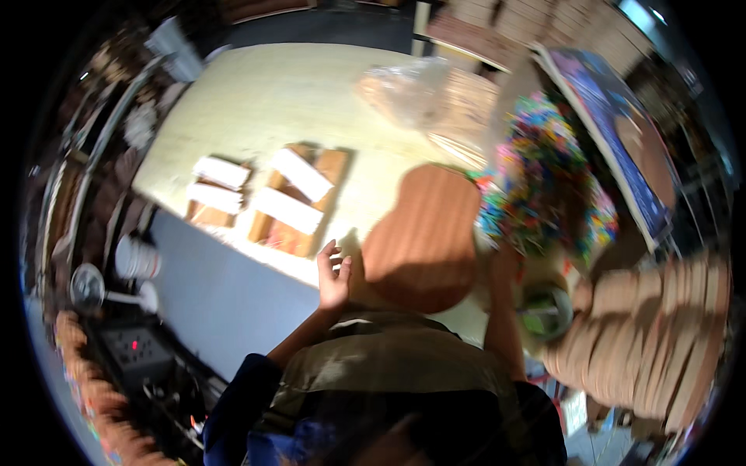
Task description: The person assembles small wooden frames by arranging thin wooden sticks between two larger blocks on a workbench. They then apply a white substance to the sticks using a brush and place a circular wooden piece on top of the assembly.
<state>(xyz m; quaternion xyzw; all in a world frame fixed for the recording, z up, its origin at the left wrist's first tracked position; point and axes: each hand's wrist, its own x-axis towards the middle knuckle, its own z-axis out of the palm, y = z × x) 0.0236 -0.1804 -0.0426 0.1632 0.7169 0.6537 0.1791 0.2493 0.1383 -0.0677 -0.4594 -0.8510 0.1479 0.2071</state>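
Observation:
A brown wooden guitar-shaped body, small and waisted, lies flat on the pale table in front of me. Just left of its wide lower end, my left hand is raised with loosely curled fingers apart and nothing in them. My right hand is at the near edge of a heap of small many-coloured pieces, right of the body. Motion blur hides its fingers, so I cannot make out whether it holds anything. The heap's pieces are too blurred to name.
Wooden blocks with white strips sit on the table to the left. At the back lie thin wooden sheets partly under clear plastic. A round green-filled container and stacked curved wooden pieces stand at right.

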